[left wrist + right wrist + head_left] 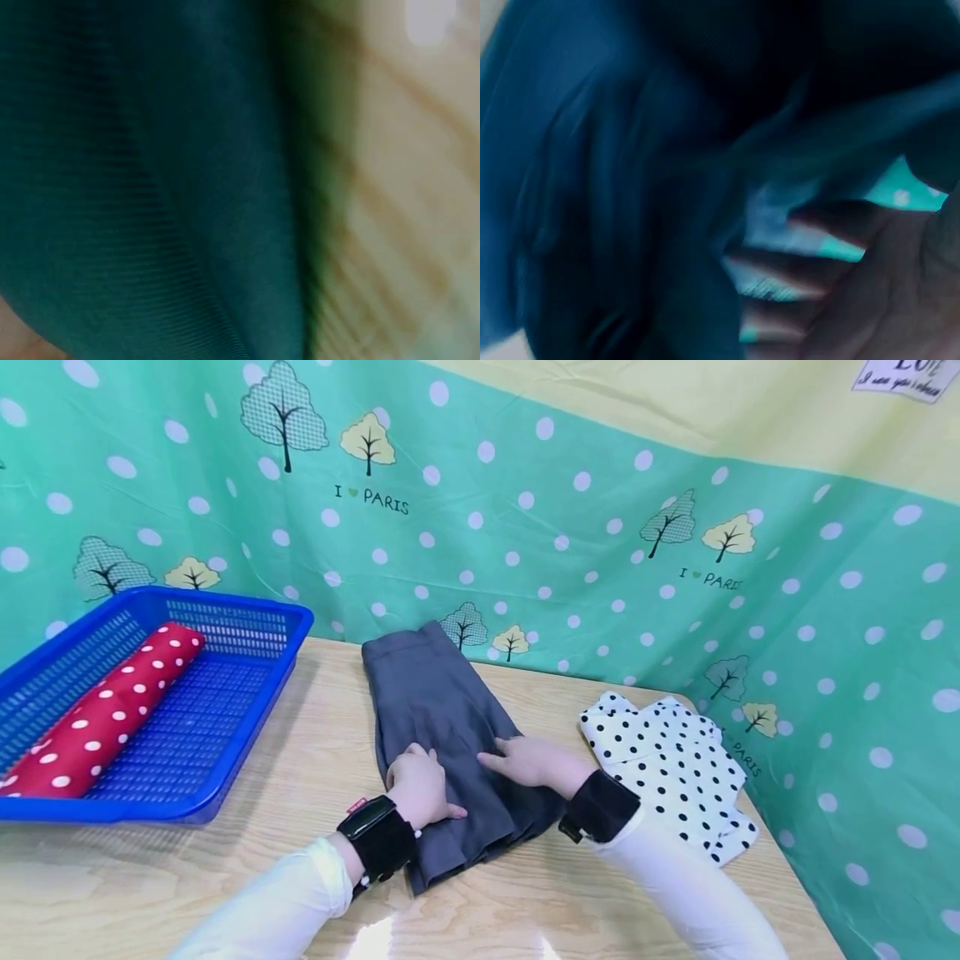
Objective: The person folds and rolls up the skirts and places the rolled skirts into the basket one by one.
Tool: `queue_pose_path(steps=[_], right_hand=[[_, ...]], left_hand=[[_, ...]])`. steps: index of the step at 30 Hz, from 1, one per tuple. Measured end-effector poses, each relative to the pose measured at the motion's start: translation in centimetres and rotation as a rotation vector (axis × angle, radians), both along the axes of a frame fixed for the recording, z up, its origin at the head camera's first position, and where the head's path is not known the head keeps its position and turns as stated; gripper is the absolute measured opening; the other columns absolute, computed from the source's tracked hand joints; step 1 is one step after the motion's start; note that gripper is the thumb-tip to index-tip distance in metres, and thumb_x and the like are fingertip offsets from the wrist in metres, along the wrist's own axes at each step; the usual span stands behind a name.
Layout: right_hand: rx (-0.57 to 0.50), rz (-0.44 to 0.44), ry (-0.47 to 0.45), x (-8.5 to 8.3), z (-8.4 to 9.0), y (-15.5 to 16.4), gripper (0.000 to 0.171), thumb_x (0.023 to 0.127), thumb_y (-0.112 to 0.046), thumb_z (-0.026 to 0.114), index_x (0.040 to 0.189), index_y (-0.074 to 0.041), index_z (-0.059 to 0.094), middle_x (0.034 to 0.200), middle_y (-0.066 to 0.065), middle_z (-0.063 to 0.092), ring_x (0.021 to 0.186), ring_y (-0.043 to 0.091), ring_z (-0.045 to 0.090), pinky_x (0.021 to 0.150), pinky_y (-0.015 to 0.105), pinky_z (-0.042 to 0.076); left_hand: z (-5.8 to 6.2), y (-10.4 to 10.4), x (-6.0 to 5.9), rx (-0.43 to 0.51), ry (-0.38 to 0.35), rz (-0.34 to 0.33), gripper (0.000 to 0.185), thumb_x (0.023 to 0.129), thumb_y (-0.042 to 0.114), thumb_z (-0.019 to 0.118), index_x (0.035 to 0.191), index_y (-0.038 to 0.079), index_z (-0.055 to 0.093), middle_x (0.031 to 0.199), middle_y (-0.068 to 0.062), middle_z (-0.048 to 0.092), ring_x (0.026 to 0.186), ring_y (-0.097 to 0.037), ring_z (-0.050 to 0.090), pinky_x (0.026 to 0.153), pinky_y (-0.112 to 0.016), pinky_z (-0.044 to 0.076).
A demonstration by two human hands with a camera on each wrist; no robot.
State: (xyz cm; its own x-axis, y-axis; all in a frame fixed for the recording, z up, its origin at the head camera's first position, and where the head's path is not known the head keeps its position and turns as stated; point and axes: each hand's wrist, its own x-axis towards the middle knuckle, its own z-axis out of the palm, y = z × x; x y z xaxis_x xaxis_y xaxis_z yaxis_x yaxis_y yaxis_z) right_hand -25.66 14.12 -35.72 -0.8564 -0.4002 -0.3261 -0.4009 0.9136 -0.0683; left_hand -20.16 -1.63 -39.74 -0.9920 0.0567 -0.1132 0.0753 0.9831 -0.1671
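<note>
A dark grey skirt (442, 718) lies lengthwise on the table, waistband toward the back curtain and pleated hem toward the person. On its left edge rests the left hand (420, 781), thumb spread out to the right over the cloth. The right hand (528, 760) touches the skirt's right side with fingers pointing left. Dark cloth (150, 180) fills most of the left wrist view, hiding the left fingers there. In the right wrist view, straight, spread fingers (787, 270) reach toward dark folds of the skirt (615, 187).
At the left stands a blue plastic basket (258, 718) holding a rolled red cloth with white dots (112, 710). A white garment with black dots (675, 768) lies flat at the table's right. Behind hangs a green dotted curtain (570, 560), also along the right side.
</note>
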Motion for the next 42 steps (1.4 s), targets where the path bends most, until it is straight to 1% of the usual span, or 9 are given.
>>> queue_pose_path(steps=[4,8,10,13,19,22,29,35,42], right_hand=[[0.025,-0.086,0.11,3.4,-0.4,-1.1,0.096,0.081,-0.071,0.05,0.148,-0.005,0.028,0.148,0.025,0.032,0.133,0.048,0.032,0.099,0.068,0.03],[-0.004,-0.078,-0.026,5.3,-1.5,-2.1,0.102,0.077,-0.075,0.052,0.151,-0.011,0.023,0.151,0.027,0.024,0.13,0.054,0.032,0.097,0.068,0.033],[-0.018,-0.065,-0.107,5.5,-2.1,-2.5,0.1,0.078,-0.074,0.052,0.151,-0.013,0.021,0.151,0.029,0.022,0.129,0.056,0.033,0.099,0.064,0.035],[-0.014,-0.073,-0.141,5.3,-3.1,-3.1,0.104,0.075,-0.074,0.057,0.152,-0.017,0.018,0.152,0.031,0.016,0.13,0.06,0.025,0.098,0.065,0.035],[0.072,-0.103,-0.143,3.8,-4.4,-2.3,0.108,0.07,-0.071,0.064,0.153,-0.028,0.01,0.158,0.02,0.0,0.139,0.054,0.006,0.094,0.074,0.03],[0.104,-0.065,-0.164,2.3,-4.1,-0.9,0.104,0.073,-0.065,0.066,0.152,-0.032,0.009,0.159,0.013,-0.003,0.142,0.048,0.003,0.099,0.073,0.023],[0.06,0.067,-0.173,-1.8,-3.3,3.0,0.102,0.073,-0.047,0.077,0.152,-0.035,0.012,0.16,0.011,-0.004,0.144,0.041,-0.001,0.109,0.067,0.002],[0.088,-0.027,0.0,-4.5,-3.4,5.9,0.094,0.077,-0.042,0.074,0.151,-0.03,0.018,0.157,0.02,0.006,0.144,0.043,0.005,0.109,0.066,0.003],[0.148,-0.15,0.169,-5.9,-4.9,7.4,0.064,0.096,-0.045,0.043,0.152,-0.023,0.02,0.153,0.024,0.019,0.141,0.043,0.016,0.109,0.066,0.01]], left_hand=[[0.7,-1.8,0.0,0.227,-0.048,-0.084,0.096,0.074,0.074,0.057,0.137,0.002,0.048,0.113,-0.029,0.057,0.089,-0.034,0.06,0.067,-0.041,0.053],[1.9,-4.8,-1.2,0.408,0.001,-0.217,0.057,0.094,0.04,0.054,0.133,-0.001,0.05,0.118,-0.026,0.061,0.106,-0.039,0.06,0.085,-0.049,0.05],[2.0,-6.1,-2.0,0.371,0.098,-0.265,0.047,0.092,0.023,0.06,0.133,0.002,0.052,0.121,-0.026,0.059,0.107,-0.041,0.058,0.084,-0.051,0.05],[1.6,-7.4,-3.2,0.266,0.179,-0.265,0.057,0.081,0.016,0.073,0.133,0.007,0.053,0.129,-0.028,0.052,0.117,-0.043,0.051,0.085,-0.053,0.049],[0.6,-7.8,-4.8,0.234,0.003,-0.2,0.06,0.08,0.029,0.074,0.133,0.01,0.054,0.143,-0.026,0.04,0.135,-0.043,0.032,0.104,-0.06,0.031],[0.6,-7.4,-5.0,0.229,-0.006,-0.199,0.06,0.079,0.035,0.074,0.13,0.009,0.057,0.135,-0.024,0.051,0.129,-0.041,0.043,0.101,-0.055,0.037],[0.5,-4.5,-4.4,0.175,0.142,-0.204,0.049,0.066,0.047,0.081,0.088,0.005,0.07,0.085,-0.012,0.07,0.082,-0.03,0.066,0.063,-0.044,0.053],[0.6,0.2,-4.3,0.02,0.067,-0.054,0.056,0.069,0.059,0.074,0.091,0.008,0.072,0.086,-0.008,0.071,0.07,-0.026,0.064,0.053,-0.042,0.052],[-0.1,3.9,-4.1,-0.087,0.008,0.032,0.062,0.088,0.054,0.053,0.092,-0.006,0.071,0.087,-0.026,0.069,0.072,-0.04,0.068,0.056,-0.042,0.055]])
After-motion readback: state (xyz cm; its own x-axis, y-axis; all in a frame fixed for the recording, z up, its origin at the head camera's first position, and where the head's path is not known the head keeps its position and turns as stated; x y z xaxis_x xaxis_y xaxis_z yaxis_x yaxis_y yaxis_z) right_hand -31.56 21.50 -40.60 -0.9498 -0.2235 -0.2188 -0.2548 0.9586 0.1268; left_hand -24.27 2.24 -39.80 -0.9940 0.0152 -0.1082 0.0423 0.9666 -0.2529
